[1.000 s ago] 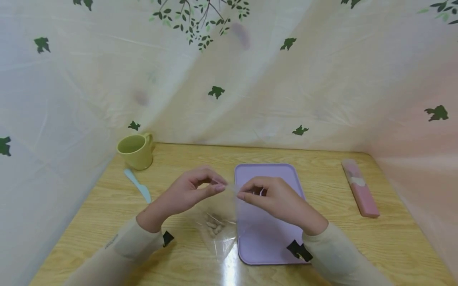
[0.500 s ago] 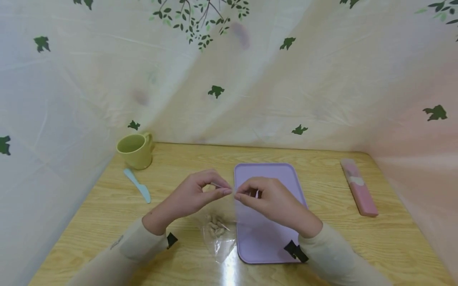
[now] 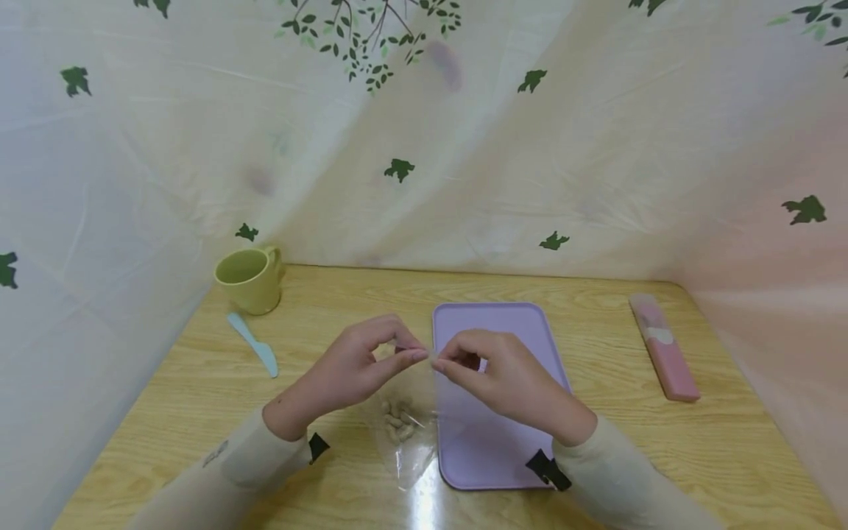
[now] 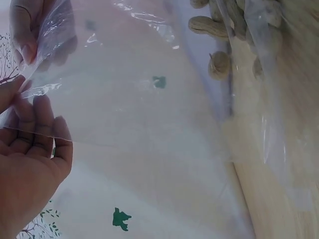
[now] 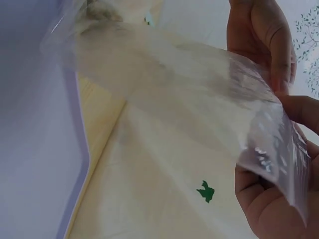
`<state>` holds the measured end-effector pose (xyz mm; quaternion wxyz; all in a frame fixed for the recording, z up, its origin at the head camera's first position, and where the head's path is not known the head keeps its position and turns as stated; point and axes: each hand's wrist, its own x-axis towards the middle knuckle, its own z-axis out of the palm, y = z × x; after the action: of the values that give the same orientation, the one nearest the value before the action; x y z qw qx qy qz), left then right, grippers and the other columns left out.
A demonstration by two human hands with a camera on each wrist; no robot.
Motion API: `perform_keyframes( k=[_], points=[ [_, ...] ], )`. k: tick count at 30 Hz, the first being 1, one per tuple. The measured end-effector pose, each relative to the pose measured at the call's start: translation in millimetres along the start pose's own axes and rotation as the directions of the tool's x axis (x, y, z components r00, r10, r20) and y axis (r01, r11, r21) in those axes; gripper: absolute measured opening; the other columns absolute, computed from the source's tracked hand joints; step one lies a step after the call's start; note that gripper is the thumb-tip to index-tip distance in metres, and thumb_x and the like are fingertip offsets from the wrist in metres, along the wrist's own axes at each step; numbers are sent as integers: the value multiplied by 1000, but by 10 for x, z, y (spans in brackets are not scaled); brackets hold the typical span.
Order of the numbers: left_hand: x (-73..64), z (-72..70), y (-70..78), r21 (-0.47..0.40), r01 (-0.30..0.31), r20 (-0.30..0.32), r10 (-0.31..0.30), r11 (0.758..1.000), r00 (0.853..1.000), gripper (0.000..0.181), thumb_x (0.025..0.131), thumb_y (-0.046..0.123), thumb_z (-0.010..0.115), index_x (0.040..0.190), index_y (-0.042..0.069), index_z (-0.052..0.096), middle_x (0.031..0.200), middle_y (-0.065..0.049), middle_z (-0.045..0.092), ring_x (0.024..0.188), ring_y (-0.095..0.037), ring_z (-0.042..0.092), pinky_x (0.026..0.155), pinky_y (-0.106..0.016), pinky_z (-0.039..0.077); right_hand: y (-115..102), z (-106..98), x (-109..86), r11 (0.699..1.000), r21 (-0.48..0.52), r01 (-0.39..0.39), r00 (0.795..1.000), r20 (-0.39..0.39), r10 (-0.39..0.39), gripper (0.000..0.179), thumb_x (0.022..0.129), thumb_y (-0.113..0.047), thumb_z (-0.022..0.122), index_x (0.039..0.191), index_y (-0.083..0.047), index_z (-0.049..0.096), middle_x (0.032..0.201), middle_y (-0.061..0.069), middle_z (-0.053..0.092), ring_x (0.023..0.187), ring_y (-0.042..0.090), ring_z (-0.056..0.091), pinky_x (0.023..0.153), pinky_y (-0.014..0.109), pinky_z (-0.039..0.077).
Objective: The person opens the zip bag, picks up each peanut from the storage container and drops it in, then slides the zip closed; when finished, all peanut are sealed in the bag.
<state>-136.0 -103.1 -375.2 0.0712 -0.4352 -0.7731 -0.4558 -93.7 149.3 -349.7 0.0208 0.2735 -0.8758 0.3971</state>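
Note:
A clear plastic bag (image 3: 412, 467) hangs between my two hands with several unshelled peanuts (image 3: 400, 421) in its bottom. My left hand (image 3: 361, 364) pinches the bag's upper edge between thumb and fingers. Close beside it, the right hand (image 3: 510, 379) pinches the same edge, the fingertips of both nearly meeting. In the left wrist view, a peanut (image 4: 207, 27) shows sharply through the film, and the bag (image 4: 124, 99) spreads wide. From the right wrist, the bag's edge (image 5: 269, 154) looks creased near the fingers. A purple tray (image 3: 493, 456) lies under the right hand.
At the back left stands a green mug (image 3: 250, 283), with a light blue plastic knife (image 3: 255, 344) in front of it. A pink case (image 3: 665, 353) lies on the right of the wooden table (image 3: 331, 471). A patterned curtain (image 3: 464, 147) surrounds the table.
My left hand has moved slightly right and closer to the right hand, which has shifted a little left. The bag stays pinched, its peanuts now hanging more steadily.

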Motion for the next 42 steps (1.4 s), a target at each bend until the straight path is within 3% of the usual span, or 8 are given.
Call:
perform_keyframes(
  k=[7, 13, 21, 27, 32, 37, 40, 42],
  points=[
    [-71, -35, -3, 37, 31, -35, -30, 999, 999, 7, 101, 14, 75, 99, 20, 74, 96, 8, 73, 90, -4, 66, 79, -25, 58, 41, -37, -119, 995, -94, 31, 1000, 8, -30, 10, 106, -25, 70, 97, -26, 74, 80, -20, 65, 73, -3, 57, 70, 22, 54],
    [-114, -149, 9, 77, 83, -57, -79, 994, 995, 6, 103, 21, 72, 101, 18, 75, 98, 9, 75, 91, -4, 68, 81, -26, 59, 118, -121, -260, 976, -199, 86, 995, -37, -95, 9, 106, -20, 70, 99, -27, 72, 85, -21, 65, 77, -5, 55, 69, 21, 52],
    [-198, -303, -4, 98, 87, -25, -84, 991, 996, 7, 103, 17, 72, 103, 23, 76, 99, 10, 76, 94, -4, 70, 87, -28, 61, 182, -174, -353, 954, -259, 152, 983, -65, -174, 12, 105, -16, 71, 99, -27, 71, 87, -20, 66, 78, -6, 53, 67, 18, 50],
    [-319, -437, 44, 127, 65, -26, -62, 990, 998, 14, 102, 14, 73, 101, 28, 73, 99, 10, 75, 96, -2, 69, 88, -25, 59, 209, -203, -401, 921, -296, 253, 958, -55, -281, 8, 105, -16, 70, 102, -23, 70, 88, -19, 67, 79, -8, 55, 69, 14, 52],
    [-399, -584, 229, 140, 35, -79, -24, 990, 997, 26, 96, 5, 79, 96, 30, 71, 100, 11, 76, 99, -3, 71, 90, -20, 58, 135, -264, -440, 881, -336, 334, 923, -71, -377, 6, 106, -19, 69, 101, -23, 67, 89, -18, 66, 78, -7, 54, 69, 8, 47],
    [-438, -809, 498, 46, -85, -86, 89, 995, 992, 34, 90, -7, 79, 99, 26, 74, 94, 11, 74, 88, -3, 67, 81, -18, 54, -118, -415, -435, 893, -215, 396, 904, -80, -420, 11, 103, -16, 73, 101, -26, 68, 87, -19, 66, 77, -7, 56, 66, 6, 46],
    [-456, -959, 613, -1, -119, -47, 119, 993, 992, 35, 90, -12, 76, 101, 22, 75, 92, 8, 74, 84, -4, 64, 77, -21, 52, -265, -520, -394, 926, -82, 370, 927, -43, -374, 24, 97, -7, 78, 101, -28, 70, 85, -20, 68, 76, -6, 60, 64, 10, 50],
    [-443, -1042, 620, 25, -52, -35, 53, 998, 998, 33, 94, -8, 74, 105, 23, 77, 94, 9, 74, 84, -4, 63, 77, -22, 52, -293, -556, -307, 950, -30, 312, 950, -8, -312, 21, 99, -8, 76, 100, -29, 71, 84, -20, 69, 76, -4, 63, 65, 15, 53]
  ],
)
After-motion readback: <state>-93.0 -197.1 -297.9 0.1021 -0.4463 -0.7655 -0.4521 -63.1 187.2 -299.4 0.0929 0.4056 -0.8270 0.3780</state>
